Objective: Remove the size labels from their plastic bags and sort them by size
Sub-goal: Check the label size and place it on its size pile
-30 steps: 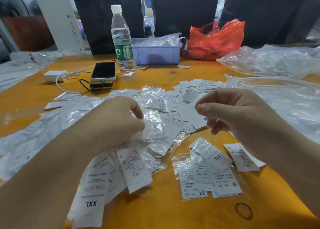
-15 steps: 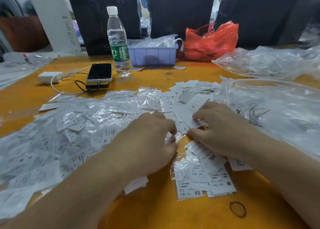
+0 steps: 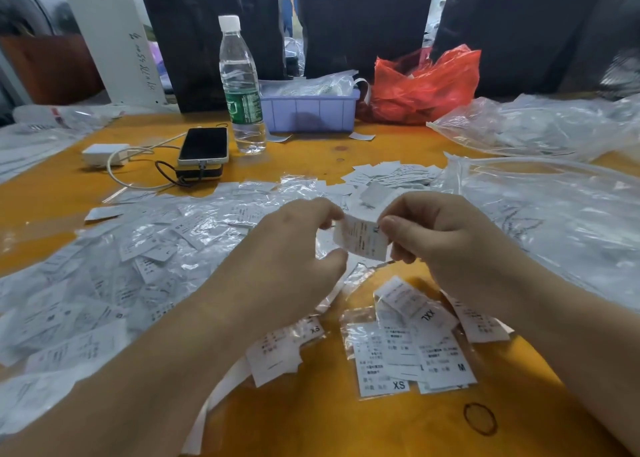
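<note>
Above an orange table (image 3: 311, 422), both hands raised over a litter of labels. Left hand (image 3: 294, 248) and right hand (image 3: 446, 238) pinching opposite edges of one small white size label (image 3: 362, 238), held clear of the tabletop; whether a plastic sleeve still wraps it, impossible to tell. Below the right hand, a loose pile of loose labels (image 3: 415, 352) marked XS, M and XXL. Spread across the left half of the table, a heap of bagged labels (image 3: 121, 266) in crinkled clear plastic. Farther back, a water bottle (image 3: 240, 86), a phone (image 3: 204, 145), a lilac tray (image 3: 311, 113) and a red plastic bag (image 3: 426, 86).
</note>
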`<state>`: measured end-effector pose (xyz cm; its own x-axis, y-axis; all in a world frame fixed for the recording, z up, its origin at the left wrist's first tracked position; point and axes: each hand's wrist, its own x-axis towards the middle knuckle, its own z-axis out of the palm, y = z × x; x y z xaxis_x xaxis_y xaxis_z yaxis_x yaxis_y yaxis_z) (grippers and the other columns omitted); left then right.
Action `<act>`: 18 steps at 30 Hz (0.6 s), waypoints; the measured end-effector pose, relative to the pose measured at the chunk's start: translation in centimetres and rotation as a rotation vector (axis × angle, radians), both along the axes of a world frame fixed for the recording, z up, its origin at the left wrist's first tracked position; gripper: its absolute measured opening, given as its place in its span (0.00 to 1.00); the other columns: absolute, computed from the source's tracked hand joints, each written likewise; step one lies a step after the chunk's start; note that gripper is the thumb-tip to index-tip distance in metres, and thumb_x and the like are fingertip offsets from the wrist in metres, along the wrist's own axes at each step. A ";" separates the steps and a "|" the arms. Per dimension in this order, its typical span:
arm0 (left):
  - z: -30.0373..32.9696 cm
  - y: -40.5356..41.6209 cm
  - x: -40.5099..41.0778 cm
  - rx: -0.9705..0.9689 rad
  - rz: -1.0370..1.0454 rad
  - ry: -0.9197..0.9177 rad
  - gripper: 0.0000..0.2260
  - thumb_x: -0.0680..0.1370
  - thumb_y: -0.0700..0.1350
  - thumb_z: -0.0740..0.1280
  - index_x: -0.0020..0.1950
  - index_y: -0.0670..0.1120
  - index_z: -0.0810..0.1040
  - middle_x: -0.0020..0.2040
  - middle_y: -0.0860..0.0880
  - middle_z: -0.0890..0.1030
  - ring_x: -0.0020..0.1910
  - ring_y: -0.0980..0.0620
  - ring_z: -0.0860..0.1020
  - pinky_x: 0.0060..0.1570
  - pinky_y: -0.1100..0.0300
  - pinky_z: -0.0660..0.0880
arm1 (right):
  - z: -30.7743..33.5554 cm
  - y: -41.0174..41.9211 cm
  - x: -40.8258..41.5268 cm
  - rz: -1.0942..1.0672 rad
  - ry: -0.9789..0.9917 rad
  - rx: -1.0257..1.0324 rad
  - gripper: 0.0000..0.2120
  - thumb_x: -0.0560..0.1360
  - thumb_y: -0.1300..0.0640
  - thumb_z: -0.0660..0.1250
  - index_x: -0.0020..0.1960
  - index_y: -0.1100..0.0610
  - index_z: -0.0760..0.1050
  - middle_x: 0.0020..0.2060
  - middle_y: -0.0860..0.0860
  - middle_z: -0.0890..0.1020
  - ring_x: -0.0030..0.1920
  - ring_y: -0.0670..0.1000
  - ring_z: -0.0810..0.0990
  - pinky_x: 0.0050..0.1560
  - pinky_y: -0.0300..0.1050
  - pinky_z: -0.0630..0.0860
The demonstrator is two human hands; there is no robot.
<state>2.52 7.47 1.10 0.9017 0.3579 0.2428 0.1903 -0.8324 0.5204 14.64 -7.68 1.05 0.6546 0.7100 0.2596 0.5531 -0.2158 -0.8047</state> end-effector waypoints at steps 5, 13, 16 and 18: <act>0.6 0.2 0.3 -0.402 -0.024 -0.014 0.13 0.76 0.56 0.69 0.59 0.60 0.72 0.49 0.62 0.80 0.49 0.60 0.78 0.37 0.71 0.75 | 0.3 -0.2 0.0 0.137 0.181 0.143 0.11 0.80 0.64 0.63 0.41 0.56 0.79 0.29 0.50 0.79 0.29 0.49 0.75 0.31 0.41 0.72; 1.0 -0.1 0.1 -0.418 -0.147 -0.048 0.02 0.77 0.51 0.69 0.44 0.56 0.80 0.39 0.61 0.83 0.41 0.62 0.81 0.36 0.70 0.77 | 1.0 -1.1 -1.1 0.077 -0.109 0.082 0.09 0.79 0.61 0.65 0.49 0.47 0.76 0.30 0.50 0.81 0.29 0.56 0.75 0.29 0.49 0.73; 1.0 -0.7 -0.2 -0.432 -0.234 0.005 0.02 0.76 0.52 0.69 0.46 0.56 0.80 0.40 0.57 0.84 0.40 0.58 0.82 0.38 0.67 0.78 | 1.6 -1.7 -1.7 0.068 -0.153 0.097 0.09 0.79 0.61 0.66 0.50 0.47 0.77 0.30 0.49 0.81 0.28 0.53 0.75 0.27 0.45 0.73; 0.9 -0.9 -0.3 -0.368 -0.243 0.008 0.03 0.77 0.51 0.69 0.45 0.58 0.81 0.41 0.58 0.83 0.41 0.58 0.81 0.38 0.64 0.79 | 2.1 -2.4 -1.7 0.058 -0.224 0.032 0.08 0.79 0.60 0.66 0.51 0.47 0.77 0.33 0.45 0.82 0.32 0.48 0.79 0.31 0.42 0.76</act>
<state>2.21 6.53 1.96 0.9716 0.1969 0.1315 0.0174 -0.6133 0.7897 12.90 -10.12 3.14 0.5366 0.7337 0.4168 0.7291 -0.1545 -0.6667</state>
